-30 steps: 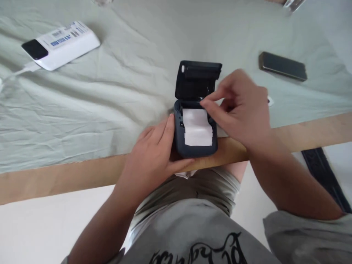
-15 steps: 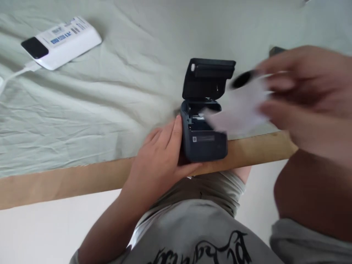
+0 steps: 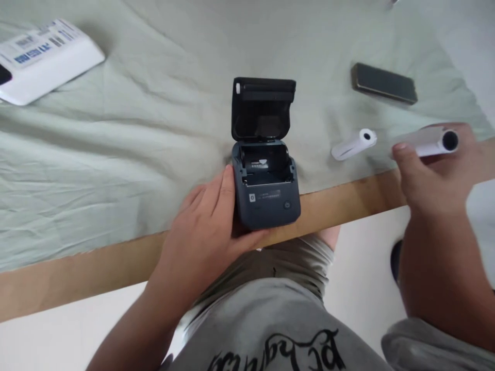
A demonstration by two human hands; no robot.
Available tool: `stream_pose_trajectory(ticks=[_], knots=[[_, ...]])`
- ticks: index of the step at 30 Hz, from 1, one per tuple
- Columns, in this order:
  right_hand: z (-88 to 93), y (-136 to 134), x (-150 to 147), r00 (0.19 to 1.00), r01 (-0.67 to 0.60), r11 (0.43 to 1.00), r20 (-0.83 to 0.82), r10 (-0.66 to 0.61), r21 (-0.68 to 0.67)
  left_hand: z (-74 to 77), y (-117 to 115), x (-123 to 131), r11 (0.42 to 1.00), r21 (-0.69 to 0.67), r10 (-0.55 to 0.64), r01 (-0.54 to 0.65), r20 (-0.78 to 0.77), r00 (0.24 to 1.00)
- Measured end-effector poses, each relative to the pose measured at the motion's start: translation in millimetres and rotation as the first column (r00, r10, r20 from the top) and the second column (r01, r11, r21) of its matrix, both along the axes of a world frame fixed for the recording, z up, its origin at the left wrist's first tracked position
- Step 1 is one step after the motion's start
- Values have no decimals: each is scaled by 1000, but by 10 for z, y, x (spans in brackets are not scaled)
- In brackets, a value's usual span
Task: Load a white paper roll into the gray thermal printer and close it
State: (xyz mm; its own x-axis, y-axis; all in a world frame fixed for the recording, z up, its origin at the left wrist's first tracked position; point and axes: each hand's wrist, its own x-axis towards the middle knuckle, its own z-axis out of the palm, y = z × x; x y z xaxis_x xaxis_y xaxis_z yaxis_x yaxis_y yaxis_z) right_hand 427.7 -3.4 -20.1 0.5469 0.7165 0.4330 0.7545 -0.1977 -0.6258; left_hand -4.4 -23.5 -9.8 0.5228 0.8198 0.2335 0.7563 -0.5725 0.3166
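Note:
A small dark blue portable printer [image 3: 266,206] stands at the table's front edge with its lid [image 3: 263,108] flipped up. Its paper bay faces me, and no roll shows inside. My left hand [image 3: 204,221] grips the printer's left side, fingers along the wall and thumb under the front. Off to the right, my right hand [image 3: 436,175] is closed around a white paper roll [image 3: 429,149] with a wide black core, just over the cloth. A slimmer white paper roll [image 3: 351,145] with a small dark core lies on the cloth between that hand and the printer.
Pale green wrinkled cloth [image 3: 166,129] covers the table, with a bare wooden edge [image 3: 96,263] in front. A dark phone-like slab [image 3: 384,83] lies at the right. At the far left is a white device [image 3: 58,67] with a printed label and black panel.
My right hand has carried the paper roll away from above the printer, rightward and down toward the cloth. My left hand keeps its grip. The view has shifted right, revealing the slimmer roll.

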Motion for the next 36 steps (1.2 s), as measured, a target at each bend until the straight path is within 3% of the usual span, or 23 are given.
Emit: stream_pose_trajectory(ticks=[5,7,9,12,16,19,22,26,33,36], knots=[[-133,140,207,996,79,987,44,-73,-140,-11,1,-21,999,-40,8,-8,17,1000],[-146,82,179,995,62,990,92,-50,-130,-15,-1,-30,998,-64,3,-2,25,1000],[-120,-23,67,982,-74,997,174,73,0,-14,-1,-35,996,-84,5,-2,28,1000],[-89,-128,-252,929,-322,932,248,277,165,-3,9,-35,995,-98,21,-17,35,999],[-168,-10,-637,911,-377,926,184,368,14,24,32,-33,993,-116,16,-12,31,999],[-225,74,-719,923,-368,928,93,372,-58,34,24,-20,994,-113,14,-11,22,1000],[-238,55,-741,932,-364,931,-6,364,-9,20,3,-4,995,-98,29,-27,20,999],[-240,4,-823,854,-452,881,-217,472,139,-13,-4,-5,995,-95,33,-31,21,999],[-238,33,-841,876,-430,868,-117,467,247,14,17,-26,986,-158,57,-53,25,998],[-195,34,-901,849,-466,830,-112,517,306,24,23,-41,985,-172,36,-31,27,999]])
